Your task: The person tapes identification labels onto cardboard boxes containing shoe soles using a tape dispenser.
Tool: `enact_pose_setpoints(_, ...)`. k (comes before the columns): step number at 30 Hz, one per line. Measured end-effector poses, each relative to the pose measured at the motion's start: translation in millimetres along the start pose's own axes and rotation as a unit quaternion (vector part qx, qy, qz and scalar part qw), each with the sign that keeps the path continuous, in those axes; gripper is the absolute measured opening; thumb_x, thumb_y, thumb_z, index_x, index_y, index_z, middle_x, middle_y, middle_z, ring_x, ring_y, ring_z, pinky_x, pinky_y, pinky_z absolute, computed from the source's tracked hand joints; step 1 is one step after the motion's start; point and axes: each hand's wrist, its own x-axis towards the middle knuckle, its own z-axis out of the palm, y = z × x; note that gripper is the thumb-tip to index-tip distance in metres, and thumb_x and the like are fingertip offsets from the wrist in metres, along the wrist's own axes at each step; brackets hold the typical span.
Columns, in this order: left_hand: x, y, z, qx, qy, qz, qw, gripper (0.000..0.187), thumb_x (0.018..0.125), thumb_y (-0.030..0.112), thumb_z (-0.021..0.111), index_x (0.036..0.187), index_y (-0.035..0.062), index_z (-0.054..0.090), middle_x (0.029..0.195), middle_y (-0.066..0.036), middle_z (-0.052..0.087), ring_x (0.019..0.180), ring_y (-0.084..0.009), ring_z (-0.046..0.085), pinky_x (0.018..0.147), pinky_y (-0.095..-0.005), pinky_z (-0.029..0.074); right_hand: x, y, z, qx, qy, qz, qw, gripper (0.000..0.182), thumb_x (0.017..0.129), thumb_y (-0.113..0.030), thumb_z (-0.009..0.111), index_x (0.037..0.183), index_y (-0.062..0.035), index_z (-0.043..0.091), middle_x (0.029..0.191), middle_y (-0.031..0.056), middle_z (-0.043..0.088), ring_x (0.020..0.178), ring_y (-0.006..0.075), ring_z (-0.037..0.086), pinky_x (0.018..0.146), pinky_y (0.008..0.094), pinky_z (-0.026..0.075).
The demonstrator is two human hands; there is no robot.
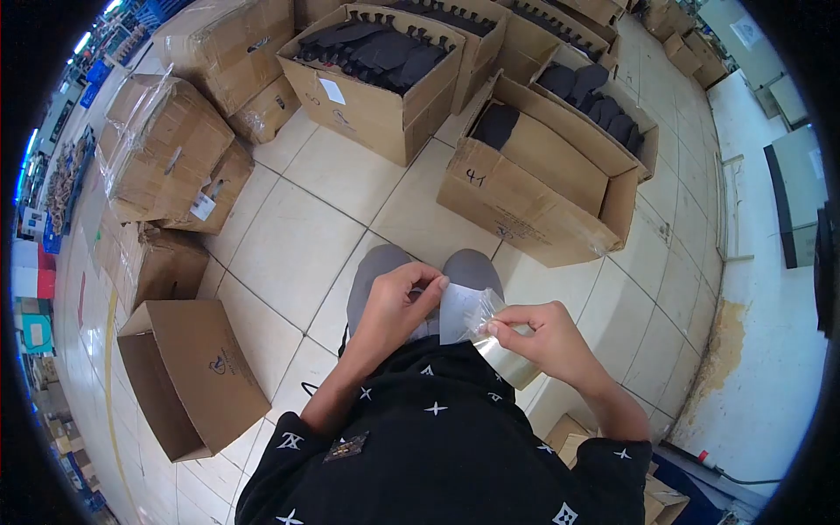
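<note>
A: Just above our lap, over the grey trouser knees (pixel 385 262), we hold a clear plastic bag (pixel 490 337) between both hands. Which way does it lie?

B: Its long axis runs from about ten o'clock down to four o'clock. The pale flat upper part sits at the ten o'clock end, by our left hand (pixel 398 302); the shinier lower end hangs toward four o'clock, under our right hand (pixel 538 337).

A: How are the hands set?

B: The left is curled, thumb and fingers pinched on the bag's upper edge. The right is closed too, its thumb and forefinger nipping the crinkled plastic near the bag's middle. Neither hand is spread open.

A: Which hand is nearer the bag's open end?

B: We judge it to be the left, though we cannot tell for certain where the mouth is; the film is too clear and creased to read.

A: And around us?

B: At twelve o'clock, across the tiled floor (pixel 297 236), stands an open carton of black flat pieces (pixel 385 52), well apart from our hands. At one o'clock is a second open carton (pixel 525 188), marked on its side. At eight o'clock a carton lies tipped on its side (pixel 188 376).
</note>
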Motion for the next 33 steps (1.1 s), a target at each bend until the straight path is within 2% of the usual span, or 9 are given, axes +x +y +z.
enact_pose_setpoints(3, 1.8, -6.8, 3.3, -0.030, 0.009, 0.000, 0.999, 0.022, 0.093, 0.016, 0.064, 0.095, -0.0066, 0.065, 0.078, -0.009, 0.066, 0.069, -0.0094, 0.061, 0.061, -0.0260, 0.050, -1.1, -0.8, -1.3, -0.010, -0.004, 0.008, 1.000, 0.024, 0.089, -0.024, 0.066, 0.096, -0.0019, 0.073, 0.082, 0.0118, 0.073, 0.071, 0.0153, 0.066, 0.069, 0.0286, 0.050)
enact_pose_setpoints(9, 8.5, -29.0, 8.2, -0.048, 0.015, 0.014, 0.999, 0.022, 0.094, 0.016, 0.064, 0.095, -0.0052, 0.065, 0.074, -0.005, 0.064, 0.065, -0.0085, 0.058, 0.060, -0.0241, 0.049, 0.8, 2.1, 0.0, -0.001, -0.001, 0.008, 1.000, 0.024, 0.089, -0.023, 0.066, 0.095, -0.0008, 0.072, 0.082, 0.0114, 0.073, 0.071, 0.0142, 0.065, 0.070, 0.0283, 0.050)
enact_pose_setpoints(15, -0.7, -29.0, 23.7, -0.263, -0.028, -0.050, 0.963, 0.029, 0.096, 0.023, 0.063, 0.111, -0.0024, 0.061, 0.098, -0.006, 0.065, 0.087, -0.0089, 0.059, 0.073, -0.0264, 0.050, 3.0, 7.0, -2.2, 0.010, 0.017, 0.025, 1.000, 0.024, 0.089, -0.022, 0.066, 0.095, -0.0003, 0.072, 0.082, 0.0112, 0.072, 0.072, 0.0139, 0.065, 0.071, 0.0283, 0.049)
enact_pose_setpoints(18, -12.7, -19.2, 33.9, -0.248, -0.051, 0.029, 0.967, 0.036, 0.097, 0.023, 0.062, 0.122, -0.0015, 0.056, 0.113, -0.007, 0.062, 0.099, -0.0095, 0.057, 0.079, -0.0266, 0.049, 5.0, 16.2, -0.3, 0.008, 0.021, 0.016, 1.000, 0.023, 0.089, -0.022, 0.066, 0.095, -0.0002, 0.072, 0.081, 0.0110, 0.072, 0.072, 0.0137, 0.064, 0.071, 0.0282, 0.049)
enact_pose_setpoints(19, -13.6, -18.6, 43.1, -0.229, -0.025, 0.061, 0.971, 0.031, 0.096, 0.020, 0.062, 0.117, -0.0018, 0.062, 0.103, -0.006, 0.067, 0.093, -0.0094, 0.059, 0.076, -0.0255, 0.049, 5.1, 14.7, -0.2, 0.007, 0.013, 0.025, 1.000, 0.023, 0.089, -0.022, 0.066, 0.095, -0.0002, 0.072, 0.081, 0.0109, 0.072, 0.072, 0.0136, 0.064, 0.071, 0.0282, 0.049)
enact_pose_setpoints(22, -5.7, -15.1, 29.5, -0.102, 0.009, -0.008, 0.995, 0.023, 0.094, 0.019, 0.064, 0.103, -0.0024, 0.068, 0.089, -0.004, 0.070, 0.082, -0.0081, 0.060, 0.072, -0.0246, 0.048, 4.7, 10.0, 0.8, 0.009, -0.009, 0.044, 0.999, 0.023, 0.089, -0.022, 0.066, 0.095, -0.0003, 0.072, 0.081, 0.0105, 0.072, 0.073, 0.0132, 0.064, 0.071, 0.0281, 0.049)
enact_pose_setpoints(23, -1.3, -21.8, 33.1, -0.136, 0.037, -0.003, 0.990, 0.021, 0.093, 0.017, 0.066, 0.093, -0.0027, 0.071, 0.077, -0.004, 0.069, 0.074, -0.0073, 0.059, 0.068, -0.0241, 0.048, 4.1, 10.1, 1.7, 0.013, -0.014, 0.044, 0.999, 0.023, 0.089, -0.022, 0.066, 0.095, -0.0003, 0.072, 0.080, 0.0102, 0.072, 0.073, 0.0129, 0.063, 0.071, 0.0281, 0.049)
enact_pose_setpoints(32, 5.2, -40.6, 33.4, -0.126, 0.047, -0.027, 0.991, 0.020, 0.093, 0.017, 0.066, 0.095, -0.0021, 0.070, 0.081, -0.001, 0.066, 0.075, -0.0068, 0.055, 0.068, -0.0228, 0.045, 7.0, 12.1, 8.1, 0.024, -0.030, 0.034, 0.999, 0.024, 0.090, -0.022, 0.065, 0.096, 0.0005, 0.072, 0.083, 0.0085, 0.073, 0.076, 0.0118, 0.063, 0.075, 0.0273, 0.049)
enact_pose_setpoints(33, 10.7, -45.3, 25.6, -0.087, 0.129, -0.044, 0.987, 0.020, 0.093, 0.017, 0.066, 0.095, -0.0022, 0.070, 0.081, -0.001, 0.066, 0.074, -0.0071, 0.055, 0.067, -0.0231, 0.045, 5.9, 15.7, 9.2, 0.032, -0.032, 0.022, 0.999, 0.024, 0.090, -0.021, 0.065, 0.096, 0.0007, 0.072, 0.084, 0.0082, 0.073, 0.077, 0.0117, 0.064, 0.075, 0.0272, 0.049)
